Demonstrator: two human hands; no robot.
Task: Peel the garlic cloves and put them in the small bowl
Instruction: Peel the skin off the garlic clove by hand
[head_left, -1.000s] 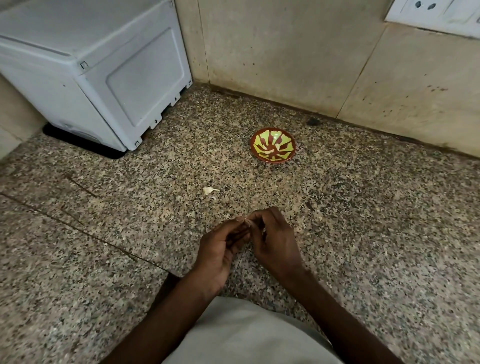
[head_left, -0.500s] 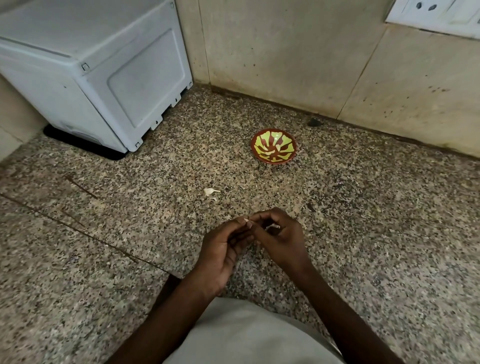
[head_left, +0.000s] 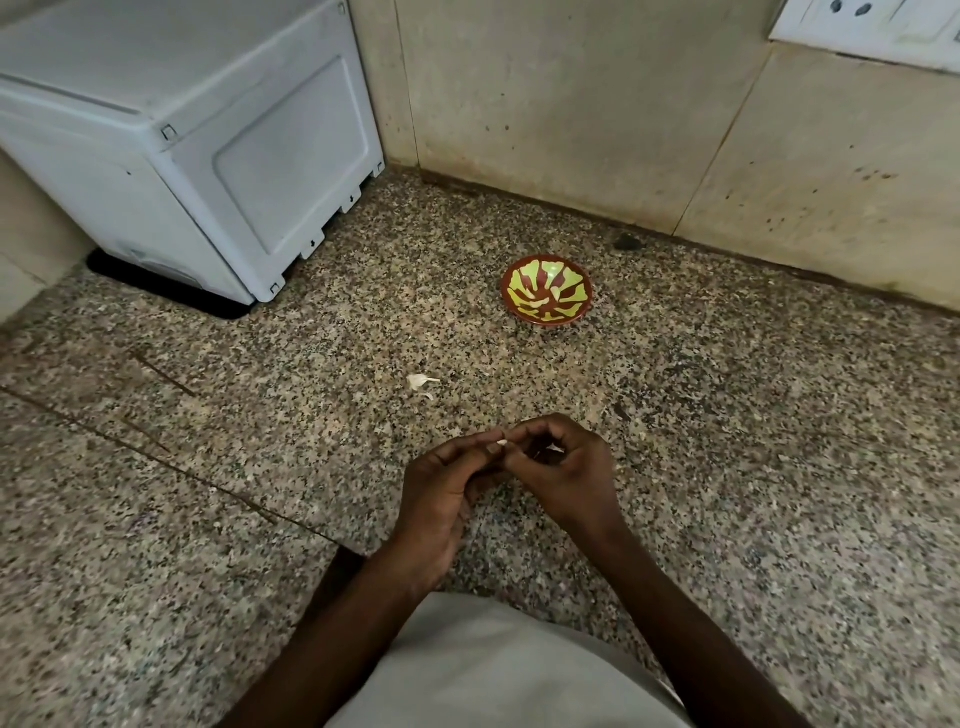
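On the counter, small bowl holds peeled cloves.

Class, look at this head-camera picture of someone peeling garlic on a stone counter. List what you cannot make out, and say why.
- Garlic clove: head view, only a pale tip shows; the fingers of the left hand and right hand cover the rest.
- Small bowl: too small to tell cloves from its yellow pattern.
- Wall socket: cut off by the top edge.
- White appliance: cut off at the left edge.
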